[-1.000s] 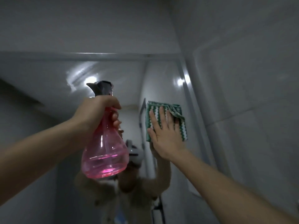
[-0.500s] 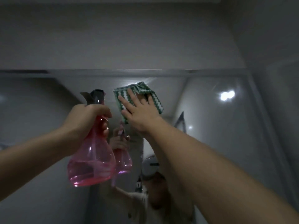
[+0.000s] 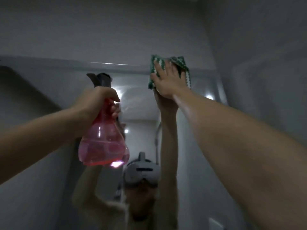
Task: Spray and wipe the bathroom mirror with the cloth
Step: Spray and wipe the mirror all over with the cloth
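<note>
Your right hand [image 3: 167, 80] lies flat, fingers straight, pressing the green-and-white striped cloth [image 3: 183, 63] against the top edge of the bathroom mirror [image 3: 199, 123], near its upper right corner. Your left hand [image 3: 98, 100] grips the neck of the pink spray bottle [image 3: 103, 143], held clear of the glass. Wiping is under way at the top; the dim view probably hides any remaining streaks, so treat the lower glass as not yet wiped

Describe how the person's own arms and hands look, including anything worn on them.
Both forearms are bare up to the frame's edge, with no sleeves in view. The left hand and right hand wear no gloves, and no rings, watch or bands can be seen. The picture is dim and slightly blurred, so finer marks cannot be told.
</note>
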Demonstrator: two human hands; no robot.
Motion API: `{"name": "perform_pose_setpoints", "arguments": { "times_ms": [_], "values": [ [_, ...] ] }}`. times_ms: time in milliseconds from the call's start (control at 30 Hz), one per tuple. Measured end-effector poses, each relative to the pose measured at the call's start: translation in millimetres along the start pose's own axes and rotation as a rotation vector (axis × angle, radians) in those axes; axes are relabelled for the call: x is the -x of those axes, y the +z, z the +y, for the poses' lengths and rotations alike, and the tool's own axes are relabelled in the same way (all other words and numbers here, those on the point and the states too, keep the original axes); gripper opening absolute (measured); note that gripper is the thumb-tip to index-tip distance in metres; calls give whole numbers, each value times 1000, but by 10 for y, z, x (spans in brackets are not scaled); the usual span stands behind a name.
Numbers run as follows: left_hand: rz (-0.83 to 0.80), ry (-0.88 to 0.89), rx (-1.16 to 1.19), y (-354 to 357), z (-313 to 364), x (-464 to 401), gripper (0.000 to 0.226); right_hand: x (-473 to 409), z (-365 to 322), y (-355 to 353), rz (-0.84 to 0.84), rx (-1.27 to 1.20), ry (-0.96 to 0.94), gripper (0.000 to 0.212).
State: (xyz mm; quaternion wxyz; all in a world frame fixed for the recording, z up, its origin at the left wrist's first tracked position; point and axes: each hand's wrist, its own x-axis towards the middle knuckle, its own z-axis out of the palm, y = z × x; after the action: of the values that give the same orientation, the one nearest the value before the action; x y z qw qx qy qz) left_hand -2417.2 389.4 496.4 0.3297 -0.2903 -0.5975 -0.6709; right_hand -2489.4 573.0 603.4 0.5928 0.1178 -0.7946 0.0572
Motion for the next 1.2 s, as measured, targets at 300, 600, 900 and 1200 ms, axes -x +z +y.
{"name": "perform_pose_setpoints", "arguments": {
  "times_ms": [300, 600, 900, 1200],
  "values": [
    [-118, -77, 66, 719, -279, 206, 4, 688, 936, 8, 32, -37, 183, 54],
    [-283, -269, 158, 676, -780, 785, 37, 1865, 914, 316, 18, -18, 247, 55],
    [-74, -235, 73, 166, -1066, 1640, 21, 3217, 343, 831, -61, -49, 160, 57],
    [51, -282, -91, -308, -1241, 2443, 17, 4169, -312, 1282, -70, -44, 67, 60]
  ]
}}
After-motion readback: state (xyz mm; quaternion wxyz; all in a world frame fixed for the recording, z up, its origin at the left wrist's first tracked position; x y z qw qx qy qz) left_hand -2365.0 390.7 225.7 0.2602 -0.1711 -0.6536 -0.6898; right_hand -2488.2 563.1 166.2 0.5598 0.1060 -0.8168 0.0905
